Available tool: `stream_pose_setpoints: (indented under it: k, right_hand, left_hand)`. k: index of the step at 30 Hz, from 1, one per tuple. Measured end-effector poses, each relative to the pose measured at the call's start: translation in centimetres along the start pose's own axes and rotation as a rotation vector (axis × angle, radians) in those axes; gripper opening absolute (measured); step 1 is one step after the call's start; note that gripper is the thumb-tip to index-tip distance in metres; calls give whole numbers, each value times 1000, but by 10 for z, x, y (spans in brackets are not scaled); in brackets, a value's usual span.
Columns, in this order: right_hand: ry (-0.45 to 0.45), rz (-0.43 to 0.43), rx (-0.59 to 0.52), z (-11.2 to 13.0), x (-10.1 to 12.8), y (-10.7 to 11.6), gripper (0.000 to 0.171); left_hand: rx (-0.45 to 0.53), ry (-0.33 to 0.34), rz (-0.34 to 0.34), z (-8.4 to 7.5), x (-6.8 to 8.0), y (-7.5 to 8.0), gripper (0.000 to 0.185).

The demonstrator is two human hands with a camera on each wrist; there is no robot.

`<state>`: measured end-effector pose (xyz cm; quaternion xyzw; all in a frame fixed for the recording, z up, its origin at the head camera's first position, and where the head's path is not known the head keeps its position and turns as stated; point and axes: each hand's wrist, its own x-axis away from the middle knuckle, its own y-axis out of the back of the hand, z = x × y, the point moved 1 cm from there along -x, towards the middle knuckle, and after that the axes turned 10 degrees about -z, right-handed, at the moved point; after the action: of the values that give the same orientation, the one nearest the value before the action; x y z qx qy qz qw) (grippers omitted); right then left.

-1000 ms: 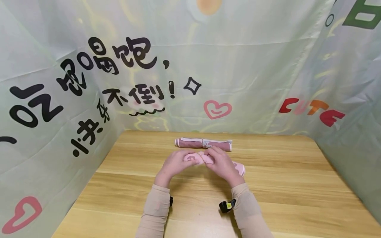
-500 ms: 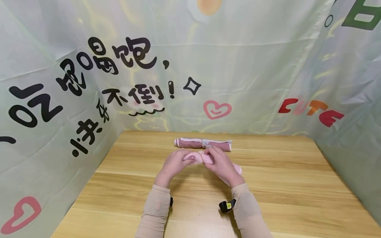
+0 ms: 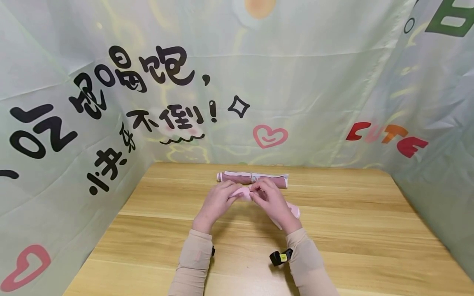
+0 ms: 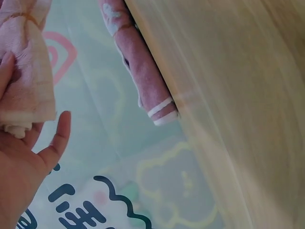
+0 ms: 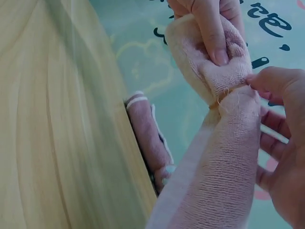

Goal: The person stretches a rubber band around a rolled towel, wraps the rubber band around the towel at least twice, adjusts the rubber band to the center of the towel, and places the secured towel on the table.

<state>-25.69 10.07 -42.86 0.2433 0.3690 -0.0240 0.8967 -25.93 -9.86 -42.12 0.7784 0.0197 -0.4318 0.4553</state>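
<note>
Pink towel (image 3: pixel 245 192), rolled and cinched midway by a thin band (image 5: pixel 220 98), pinched between fingers of left hand (image 3: pixel 217 200) and right hand (image 3: pixel 273 201) above the table (image 3: pixel 352 230); darker rolled towel (image 3: pixel 252 179) beyond fingertips already finished, binding judged part-done

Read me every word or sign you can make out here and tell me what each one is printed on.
"CUTE" in red, pink and orange letters, on the backdrop cloth at right.
"不倒!" in black, on the backdrop; the larger black characters above and to its left are stylised, not read with certainty.
Pink heart sign and black four-point star, on the backdrop.
Green letter, cut off at top right: unreadable.
Pink towel held by both hands: no text seen.
</note>
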Motion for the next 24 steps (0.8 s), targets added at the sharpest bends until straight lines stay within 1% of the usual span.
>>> stream_pose_setpoints:
  k: [3, 6, 9, 12, 14, 18, 21, 24]
  right_hand:
    - [-55, 15, -12, 3, -1, 0, 7]
    - [-127, 71, -36, 2, -1, 0, 7]
    - [-200, 128, -55, 2, -2, 1, 8]
    - [-266, 145, -70, 2, -3, 1, 7]
    - [-289, 135, -49, 2, -3, 0, 7]
    - [-340, 68, 35, 4, -3, -4, 7]
    - [-388, 16, 118, 4, -3, -6, 5]
    - [-433, -14, 197, 3, -3, -4, 7]
  left_hand:
    - [-3, -35, -45, 1, 0, 0, 18]
    - [-14, -59, -72, 2, 1, 0, 17]
    - [-29, -72, -79, 3, 2, -1, 19]
    - [-53, -70, -70, 2, 2, -2, 22]
    - [-62, -66, -63, 0, 2, -2, 24]
    - [-62, -67, -51, -3, 1, -5, 23]
    - [-70, -86, -53, -5, 1, -8, 20]
    - [-80, -117, -73, -7, 1, -11, 19]
